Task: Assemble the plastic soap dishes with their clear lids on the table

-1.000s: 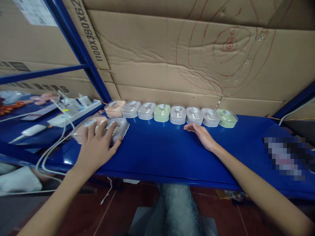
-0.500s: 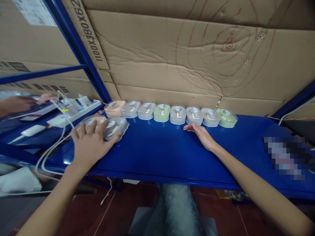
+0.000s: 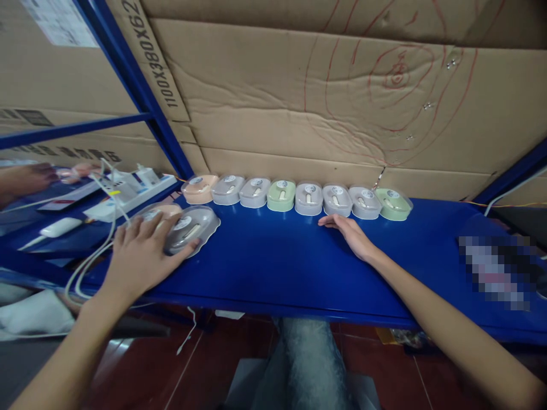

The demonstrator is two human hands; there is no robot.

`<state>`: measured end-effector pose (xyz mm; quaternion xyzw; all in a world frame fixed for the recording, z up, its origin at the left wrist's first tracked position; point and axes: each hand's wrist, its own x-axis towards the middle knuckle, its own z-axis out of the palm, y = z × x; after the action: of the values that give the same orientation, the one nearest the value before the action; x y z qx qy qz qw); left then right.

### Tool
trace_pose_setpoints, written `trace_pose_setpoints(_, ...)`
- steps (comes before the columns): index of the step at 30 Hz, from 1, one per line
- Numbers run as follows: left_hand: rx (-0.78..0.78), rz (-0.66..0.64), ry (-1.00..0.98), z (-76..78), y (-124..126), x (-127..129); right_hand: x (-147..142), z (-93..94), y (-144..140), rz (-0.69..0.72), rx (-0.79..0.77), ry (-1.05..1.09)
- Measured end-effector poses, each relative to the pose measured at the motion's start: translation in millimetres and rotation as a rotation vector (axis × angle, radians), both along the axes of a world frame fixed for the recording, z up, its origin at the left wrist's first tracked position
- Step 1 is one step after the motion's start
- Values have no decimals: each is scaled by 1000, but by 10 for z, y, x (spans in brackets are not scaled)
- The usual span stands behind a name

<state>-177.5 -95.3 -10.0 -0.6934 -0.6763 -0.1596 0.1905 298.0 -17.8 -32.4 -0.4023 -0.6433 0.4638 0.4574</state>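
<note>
L hand (image 3: 139, 250) grip spread over grey mouse pack (image 3: 191, 229) & pink pack (image 3: 156, 214), both slid left/nearer since 1 s ago. R hand (image 3: 351, 233) open, flat on blue bench (image 3: 277, 262), unchanged, holding nothing.

Two mice in clear blister packs are set side by side at the blue shelf's left front: grey mouse pack (image 3: 191, 229) lying flat, tilted diagonally; pink mouse pack (image 3: 159, 212) touching its left, partly covered.
</note>
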Motion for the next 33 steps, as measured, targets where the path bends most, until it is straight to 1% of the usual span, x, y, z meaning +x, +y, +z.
trace_pose_setpoints(3, 52, -25, 21, 1, -21, -1, -5, 3, -3, -3, -5, 8)
trace_pose_setpoints(9, 76, -31, 20, -8, -40, 39, -9, 9, -10, -3, -6, 12)
trace_pose_setpoints(19, 64, 18, 24, -30, 0, 70, -7, 11, -17, -9, 1, -14)
trace_pose_setpoints(26, 73, 31, -12, -45, -8, 101, -26, 15, -31, -16, 22, -40)
trace_pose_setpoints(28, 74, 30, -15, -33, -21, 114, -18, 52, -88, -29, 73, -91)
trace_pose_setpoints(29, 70, 25, -17, -25, -29, 119, -4, 85, -129, -43, 125, -144)
trace_pose_setpoints(31, 68, 13, -22, -4, -44, 122, 62, 178, -217, -87, 283, -312)
trace_pose_setpoints(33, 79, 4, -23, 16, -54, 115, 191, 288, -284, -153, 472, -519)
